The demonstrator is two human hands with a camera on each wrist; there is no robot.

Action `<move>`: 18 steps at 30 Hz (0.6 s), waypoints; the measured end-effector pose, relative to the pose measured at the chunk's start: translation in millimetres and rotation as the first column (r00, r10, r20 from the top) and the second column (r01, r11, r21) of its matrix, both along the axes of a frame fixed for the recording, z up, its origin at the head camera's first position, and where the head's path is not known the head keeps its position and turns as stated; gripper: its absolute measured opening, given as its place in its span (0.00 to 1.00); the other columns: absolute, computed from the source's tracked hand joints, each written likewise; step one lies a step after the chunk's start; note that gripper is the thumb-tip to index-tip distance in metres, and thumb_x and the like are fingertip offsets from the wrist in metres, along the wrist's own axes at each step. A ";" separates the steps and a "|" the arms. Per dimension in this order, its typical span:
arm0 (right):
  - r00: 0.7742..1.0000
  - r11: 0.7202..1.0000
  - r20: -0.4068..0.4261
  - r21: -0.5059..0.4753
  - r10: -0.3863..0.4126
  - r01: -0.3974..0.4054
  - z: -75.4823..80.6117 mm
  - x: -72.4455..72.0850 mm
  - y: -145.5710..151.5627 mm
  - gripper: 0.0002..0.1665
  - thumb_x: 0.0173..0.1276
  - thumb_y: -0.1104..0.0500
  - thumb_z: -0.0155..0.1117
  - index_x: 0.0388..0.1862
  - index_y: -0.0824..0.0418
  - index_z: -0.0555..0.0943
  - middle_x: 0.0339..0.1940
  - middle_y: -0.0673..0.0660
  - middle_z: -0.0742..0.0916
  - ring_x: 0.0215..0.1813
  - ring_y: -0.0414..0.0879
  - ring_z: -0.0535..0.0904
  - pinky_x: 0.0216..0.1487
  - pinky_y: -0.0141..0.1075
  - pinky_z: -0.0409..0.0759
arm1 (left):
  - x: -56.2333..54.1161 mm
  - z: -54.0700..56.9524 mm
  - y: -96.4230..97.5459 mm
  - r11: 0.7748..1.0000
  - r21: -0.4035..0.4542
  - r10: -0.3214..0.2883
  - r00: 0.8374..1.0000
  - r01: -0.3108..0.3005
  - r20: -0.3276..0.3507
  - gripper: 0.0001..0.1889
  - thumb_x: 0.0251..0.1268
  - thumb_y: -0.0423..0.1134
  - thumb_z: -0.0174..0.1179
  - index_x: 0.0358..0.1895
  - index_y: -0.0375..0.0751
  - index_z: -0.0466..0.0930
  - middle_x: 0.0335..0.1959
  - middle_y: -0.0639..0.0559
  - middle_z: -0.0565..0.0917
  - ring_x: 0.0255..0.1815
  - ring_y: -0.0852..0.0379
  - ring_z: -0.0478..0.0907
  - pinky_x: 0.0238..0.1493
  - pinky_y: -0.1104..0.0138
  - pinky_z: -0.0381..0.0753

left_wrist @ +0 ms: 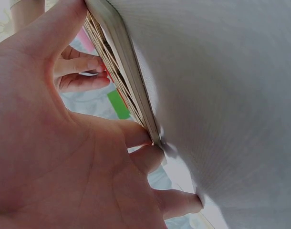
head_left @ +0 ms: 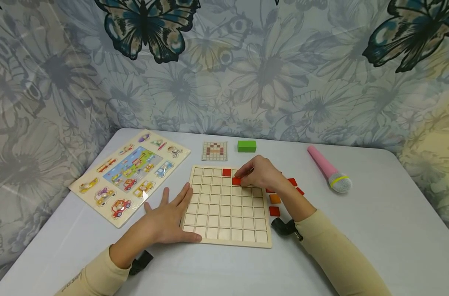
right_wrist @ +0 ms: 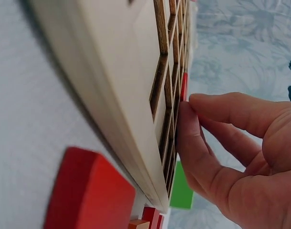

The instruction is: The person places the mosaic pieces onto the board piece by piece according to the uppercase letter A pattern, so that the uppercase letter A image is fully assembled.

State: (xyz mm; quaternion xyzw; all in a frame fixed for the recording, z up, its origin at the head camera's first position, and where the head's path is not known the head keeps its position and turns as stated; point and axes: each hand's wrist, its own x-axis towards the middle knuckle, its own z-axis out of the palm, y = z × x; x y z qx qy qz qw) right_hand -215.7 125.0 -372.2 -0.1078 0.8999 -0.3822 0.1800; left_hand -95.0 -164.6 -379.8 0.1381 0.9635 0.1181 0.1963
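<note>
A wooden grid board point(head_left: 214, 211) lies on the table between the hands. One red tile point(head_left: 226, 172) sits in a cell of its top row. My right hand point(head_left: 260, 172) is over the board's upper part, thumb and fingers pinching a second red tile point(head_left: 236, 181) at a cell one row lower. In the right wrist view those fingertips meet close at the grid surface, next to a red edge. My left hand point(head_left: 171, 218) spreads along the board's left side, fingers at the edge and thumb at the near lower corner.
Loose red tiles point(head_left: 274, 211) and an orange tile point(head_left: 274, 199) lie right of the board, partly behind the right forearm. Beyond it are a pattern card point(head_left: 215, 151) and a green block point(head_left: 247, 146). A picture puzzle point(head_left: 111, 209) lies left, a pink toy microphone point(head_left: 322, 162) right.
</note>
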 end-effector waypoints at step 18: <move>1.000 1.000 -0.029 -0.005 0.009 -0.010 11.3 2.8 13.9 0.12 0.64 0.64 0.74 0.47 0.59 0.92 0.44 0.56 0.92 0.47 0.48 0.86 0.47 0.39 0.84 | 0.5 1.9 1.1 1.000 0.001 0.002 1.000 -0.002 0.009 0.70 0.48 0.77 0.70 0.87 0.46 0.40 0.89 0.55 0.37 0.82 0.19 0.38 0.55 0.11 0.44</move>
